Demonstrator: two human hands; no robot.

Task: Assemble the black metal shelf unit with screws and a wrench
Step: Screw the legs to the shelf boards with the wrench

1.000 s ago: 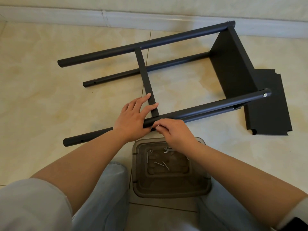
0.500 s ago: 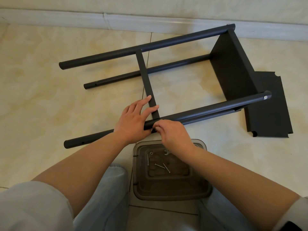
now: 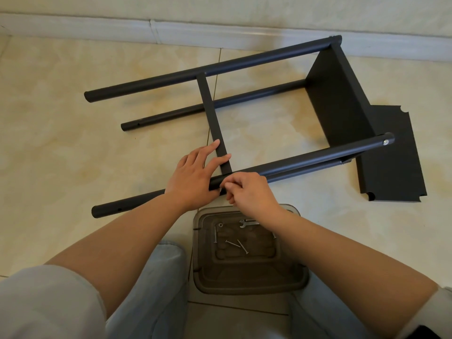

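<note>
The black shelf frame lies on its side on the tiled floor, its near pole (image 3: 305, 160) running from left to right. A flat crossbar (image 3: 211, 111) joins the near pole to the far pole (image 3: 220, 68). My left hand (image 3: 190, 177) lies over the near pole, its straight fingers pressing on the crossbar's near end. My right hand (image 3: 252, 192) pinches a small fastener at the pole just below that joint; the fingers hide it. One shelf panel (image 3: 337, 99) stands fixed at the right end, with a silver screw head (image 3: 386, 142) in the pole tip.
A brown translucent tray (image 3: 247, 286) sits between my knees, holding a small wrench (image 3: 247, 223) and several long screws (image 3: 238, 245). A loose black shelf panel (image 3: 396, 162) lies flat on the floor at the right. A white skirting board (image 3: 220, 33) runs along the wall behind.
Both hands stay at the crossbar joint on the near pole. My right hand's fingertips have shifted slightly against the pole.
</note>
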